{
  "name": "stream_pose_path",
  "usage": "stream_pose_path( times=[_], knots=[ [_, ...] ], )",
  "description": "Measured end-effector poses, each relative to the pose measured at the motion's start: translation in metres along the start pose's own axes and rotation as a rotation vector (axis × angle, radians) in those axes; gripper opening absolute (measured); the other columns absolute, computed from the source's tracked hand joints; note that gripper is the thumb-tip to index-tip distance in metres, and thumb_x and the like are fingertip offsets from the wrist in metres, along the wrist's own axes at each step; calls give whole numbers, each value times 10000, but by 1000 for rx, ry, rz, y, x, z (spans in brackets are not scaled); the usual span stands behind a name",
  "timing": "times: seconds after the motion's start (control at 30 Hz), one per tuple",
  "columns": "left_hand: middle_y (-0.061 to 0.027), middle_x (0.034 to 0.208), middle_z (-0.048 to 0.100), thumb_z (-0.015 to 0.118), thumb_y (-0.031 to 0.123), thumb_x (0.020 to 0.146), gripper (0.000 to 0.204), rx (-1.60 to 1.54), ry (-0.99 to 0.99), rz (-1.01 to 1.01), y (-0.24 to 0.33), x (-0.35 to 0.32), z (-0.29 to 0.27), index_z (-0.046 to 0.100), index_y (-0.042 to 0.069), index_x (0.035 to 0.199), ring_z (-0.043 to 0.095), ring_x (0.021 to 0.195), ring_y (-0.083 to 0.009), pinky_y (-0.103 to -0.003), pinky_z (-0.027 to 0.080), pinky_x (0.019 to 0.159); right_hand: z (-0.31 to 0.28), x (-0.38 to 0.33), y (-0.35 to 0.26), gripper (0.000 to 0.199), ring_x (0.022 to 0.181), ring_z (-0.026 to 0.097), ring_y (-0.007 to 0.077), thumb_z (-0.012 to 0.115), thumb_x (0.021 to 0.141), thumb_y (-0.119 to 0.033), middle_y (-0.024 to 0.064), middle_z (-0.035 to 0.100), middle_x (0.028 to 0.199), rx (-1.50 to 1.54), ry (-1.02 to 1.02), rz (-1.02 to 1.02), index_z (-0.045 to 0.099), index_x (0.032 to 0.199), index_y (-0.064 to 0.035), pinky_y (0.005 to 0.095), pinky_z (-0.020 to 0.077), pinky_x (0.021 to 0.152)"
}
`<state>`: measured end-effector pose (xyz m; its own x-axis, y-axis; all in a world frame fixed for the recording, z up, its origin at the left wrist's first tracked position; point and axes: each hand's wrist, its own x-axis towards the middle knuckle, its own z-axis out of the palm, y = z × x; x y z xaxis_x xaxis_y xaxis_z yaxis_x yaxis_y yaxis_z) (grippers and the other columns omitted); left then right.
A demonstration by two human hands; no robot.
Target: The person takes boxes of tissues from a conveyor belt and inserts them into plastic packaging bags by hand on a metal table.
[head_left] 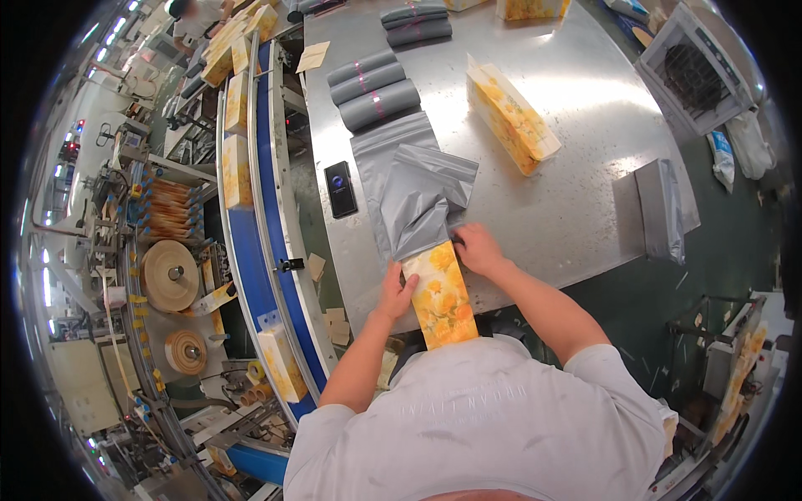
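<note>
A brick-shaped pack with a yellow floral print [441, 302] lies at the table's near edge, its far end inside a grey plastic mailing bag [411, 200]. My left hand [397, 292] grips the pack's left side by the bag's mouth, thumb along the pack. On the other side, my right hand [479, 249] is closed with bent fingers at the right corner of the bag's mouth; the bag hides part of its fingertips. The bag is wrinkled, with a loose flap folded over its top.
Rolls of grey bags [376, 92] lie beyond, with a black phone [340, 189] at the left. Another floral pack [511, 117] stands at right, near a filled grey bag [660, 209]. A blue conveyor [243, 242] carrying packs runs along the table's left side.
</note>
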<state>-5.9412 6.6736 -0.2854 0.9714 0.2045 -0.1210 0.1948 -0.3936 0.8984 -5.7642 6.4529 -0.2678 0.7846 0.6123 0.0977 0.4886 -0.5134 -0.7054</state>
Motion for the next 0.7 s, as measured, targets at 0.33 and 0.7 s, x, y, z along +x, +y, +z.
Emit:
stream_pose_path(
  times=[0.33,0.7],
  knots=[
    [-251,1314,609,574,221,986,429,162,208,-14,-14,24,-22,554,-22,1338,565,1226,-435,-454,452,1040,6,2,-12,171,914,638,423,614,889,-199,194,698,882,-211,-135,153,700,893,-51,523,534,795],
    [-233,922,721,638,232,845,253,677,-593,13,1,23,-44,744,25,945,694,862,-427,-520,553,774,-10,-57,-35,238,912,688,420,636,874,-273,221,726,910,-415,-703,204,755,908,-70,520,553,806]
  ],
)
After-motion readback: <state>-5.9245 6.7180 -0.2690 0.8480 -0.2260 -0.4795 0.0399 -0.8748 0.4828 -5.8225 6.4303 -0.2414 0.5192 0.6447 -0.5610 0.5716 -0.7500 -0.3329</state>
